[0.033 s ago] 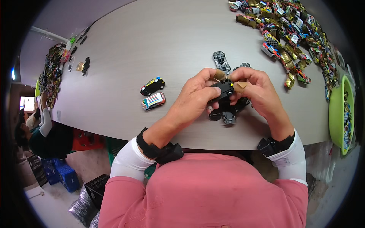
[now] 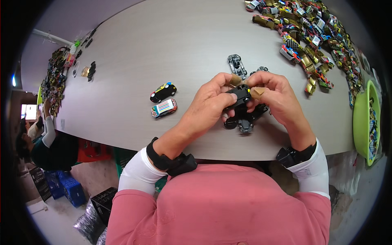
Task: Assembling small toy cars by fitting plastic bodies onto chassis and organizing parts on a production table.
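A small black toy car (image 2: 236, 98) with a bit of yellow at one end is held up between my two hands. My left hand (image 2: 210, 100) closes around it, thumb pressed on its dark surface. At the yellow end, my right hand (image 2: 281, 100) grips with thumb and fingers; tan tape wraps some fingertips on both hands. Beneath the hands lie dark toy car chassis (image 2: 245, 125), partly hidden by them. Another grey-black chassis (image 2: 237, 66) rests just beyond my fingers. To the left sit a black toy car (image 2: 163, 92) and a toy car with a striped white top (image 2: 164, 108).
A large heap of colourful toy car bodies (image 2: 306, 61) covers the table's far right. A green basin (image 2: 359, 126) holding more parts stands at the right edge. Another heap (image 2: 55, 77) lies far left, near a co-worker (image 2: 51, 147). A gold-and-black piece (image 2: 89, 72) lies nearer.
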### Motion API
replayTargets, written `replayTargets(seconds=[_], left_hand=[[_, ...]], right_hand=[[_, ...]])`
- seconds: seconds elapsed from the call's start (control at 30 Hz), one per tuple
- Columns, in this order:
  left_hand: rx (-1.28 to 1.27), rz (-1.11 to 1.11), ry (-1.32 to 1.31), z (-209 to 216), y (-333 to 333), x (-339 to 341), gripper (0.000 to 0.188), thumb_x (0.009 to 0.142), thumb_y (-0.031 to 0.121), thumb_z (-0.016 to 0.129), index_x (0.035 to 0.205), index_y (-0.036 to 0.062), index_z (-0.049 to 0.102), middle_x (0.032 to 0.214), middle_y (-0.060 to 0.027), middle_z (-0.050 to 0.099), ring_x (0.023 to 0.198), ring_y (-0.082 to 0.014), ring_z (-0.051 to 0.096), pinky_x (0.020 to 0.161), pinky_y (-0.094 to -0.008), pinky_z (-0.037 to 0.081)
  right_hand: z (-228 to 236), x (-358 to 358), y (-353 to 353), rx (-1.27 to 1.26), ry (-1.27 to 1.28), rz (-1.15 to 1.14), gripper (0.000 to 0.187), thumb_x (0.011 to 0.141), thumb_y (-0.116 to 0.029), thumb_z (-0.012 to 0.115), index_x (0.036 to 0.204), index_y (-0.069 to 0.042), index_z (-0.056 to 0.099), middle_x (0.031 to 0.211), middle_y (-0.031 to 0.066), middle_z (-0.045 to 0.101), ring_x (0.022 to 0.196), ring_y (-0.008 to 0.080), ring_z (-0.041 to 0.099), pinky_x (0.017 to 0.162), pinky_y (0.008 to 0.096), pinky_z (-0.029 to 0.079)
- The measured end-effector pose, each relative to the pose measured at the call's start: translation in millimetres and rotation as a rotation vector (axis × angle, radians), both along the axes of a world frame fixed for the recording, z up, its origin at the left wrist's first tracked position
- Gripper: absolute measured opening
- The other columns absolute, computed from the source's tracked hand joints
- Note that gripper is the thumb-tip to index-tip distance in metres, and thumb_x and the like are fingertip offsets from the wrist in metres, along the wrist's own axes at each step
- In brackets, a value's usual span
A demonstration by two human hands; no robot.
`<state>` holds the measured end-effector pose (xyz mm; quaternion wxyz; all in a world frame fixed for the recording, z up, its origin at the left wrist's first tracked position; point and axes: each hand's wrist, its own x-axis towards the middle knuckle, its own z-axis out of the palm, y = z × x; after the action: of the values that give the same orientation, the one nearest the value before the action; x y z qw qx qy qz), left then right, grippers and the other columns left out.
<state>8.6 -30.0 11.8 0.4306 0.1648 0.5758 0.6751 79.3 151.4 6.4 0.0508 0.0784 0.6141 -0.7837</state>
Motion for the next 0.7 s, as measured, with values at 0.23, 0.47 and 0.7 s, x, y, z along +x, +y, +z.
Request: replayTargets(seconds=[0.23, 0.47, 0.7], left_hand=[[-0.002, 0.002, 0.239, -4.9, -0.7, 8.3, 0.032, 0.086, 0.005, 0.047, 0.118, 0.003, 0.046, 0.1, -0.0041, 0.056, 0.07, -0.0053, 0.051, 0.059, -0.0199, 0.042], [-0.045, 0.014, 0.622, -6.2, -13.0, 12.1, 0.034, 0.08, -0.001, 0.051, 0.113, 0.0031, 0.054, 0.099, -0.0086, 0.06, 0.092, -0.0146, 0.056, 0.078, -0.0282, 0.045], [-0.612, 0.187, 1.557, -23.4, -88.6, -17.6, 0.034, 0.072, -0.004, 0.059, 0.106, 0.0045, 0.058, 0.107, -0.0109, 0.058, 0.11, -0.0346, 0.05, 0.095, -0.0427, 0.035]], right_hand=[[0.3, -0.7, -3.3, 0.034, 0.037, 0.035, 0.007, 0.078, 0.002, 0.055, 0.084, 0.001, 0.057, 0.074, 0.0032, 0.058, 0.061, 0.0096, 0.058, 0.056, 0.0216, 0.049], [-2.7, 5.7, -6.0, 0.097, 0.131, 0.072, 0.007, 0.081, -0.003, 0.058, 0.087, 0.0, 0.057, 0.074, 0.0013, 0.057, 0.063, 0.0077, 0.057, 0.058, 0.0211, 0.047], [2.3, -3.3, 21.1, 0.365, 0.279, -0.22, 0.006, 0.084, -0.004, 0.055, 0.086, 0.001, 0.058, 0.075, 0.0014, 0.057, 0.063, 0.0063, 0.055, 0.057, 0.02, 0.045]])
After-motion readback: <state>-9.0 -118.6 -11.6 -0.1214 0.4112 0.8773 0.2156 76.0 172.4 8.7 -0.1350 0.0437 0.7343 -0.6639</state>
